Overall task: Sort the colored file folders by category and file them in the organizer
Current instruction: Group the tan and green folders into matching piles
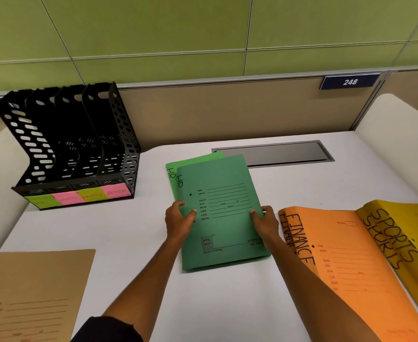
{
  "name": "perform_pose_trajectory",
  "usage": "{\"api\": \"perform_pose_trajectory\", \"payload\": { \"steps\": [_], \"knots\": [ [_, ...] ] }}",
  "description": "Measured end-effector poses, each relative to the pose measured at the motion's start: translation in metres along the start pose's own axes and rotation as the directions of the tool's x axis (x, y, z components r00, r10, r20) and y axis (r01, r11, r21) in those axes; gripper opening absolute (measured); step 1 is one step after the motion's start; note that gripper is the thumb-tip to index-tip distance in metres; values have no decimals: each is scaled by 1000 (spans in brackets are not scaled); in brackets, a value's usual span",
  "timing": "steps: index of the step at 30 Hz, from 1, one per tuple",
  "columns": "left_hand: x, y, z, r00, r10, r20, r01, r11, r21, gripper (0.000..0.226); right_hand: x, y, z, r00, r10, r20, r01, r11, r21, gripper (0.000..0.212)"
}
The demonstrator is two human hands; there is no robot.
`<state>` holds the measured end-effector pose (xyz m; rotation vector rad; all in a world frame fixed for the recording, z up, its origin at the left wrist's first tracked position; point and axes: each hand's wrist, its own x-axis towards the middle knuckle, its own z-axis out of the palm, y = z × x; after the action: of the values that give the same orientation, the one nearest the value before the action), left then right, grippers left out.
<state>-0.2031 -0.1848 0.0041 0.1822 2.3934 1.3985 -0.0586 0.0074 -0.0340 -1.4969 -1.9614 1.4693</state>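
A dark green folder (224,233) marked HR lies in the middle of the white desk, on top of a lighter green HR folder (171,174) that shows at its far left. My left hand (179,222) grips the dark green folder's left edge and my right hand (266,222) grips its right edge. Orange FINANCE folders (351,267) lie to the right, with yellow SPORTS folders (405,233) overlapping them further right. A brown folder (32,294) lies at the near left. The black four-slot organizer (72,141) stands at the far left, its slots holding nothing, with green, pink, yellow and pink labels along its base.
A grey cable hatch (277,153) is set into the desk behind the green folders. A beige partition with a blue plate reading 248 (350,81) closes the back. Bare desk surface (129,230) lies between the organizer and my hands.
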Motion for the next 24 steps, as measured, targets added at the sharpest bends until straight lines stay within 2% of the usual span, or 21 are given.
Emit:
{"api": "perform_pose_trajectory", "payload": {
  "steps": [5, 8, 18, 22, 24],
  "knots": [
    [-15, -14, -22, 992, -118, 41, 124, 974, -191, 61, -24, 10, -1, 1000, 6, 2, -6, 999, 40, 40],
    [-27, -24, -35, 991, -96, 96, 119, 956, -269, 40, -42, 16, 5, 1000, 14, 9, -15, 999, 50, 41],
    [-72, -67, -84, 981, -57, 186, 119, 932, -343, 51, -113, 28, 26, 1000, -13, 18, 11, 997, 78, 52],
    [-87, -85, -108, 983, -62, 173, 123, 921, -371, 45, -147, 26, 38, 996, -57, 69, 51, 995, 85, 48],
    [-97, -94, -121, 984, -63, 166, 123, 917, -378, 39, -164, 27, 44, 991, -75, 107, 65, 994, 92, 55]
  ]
}}
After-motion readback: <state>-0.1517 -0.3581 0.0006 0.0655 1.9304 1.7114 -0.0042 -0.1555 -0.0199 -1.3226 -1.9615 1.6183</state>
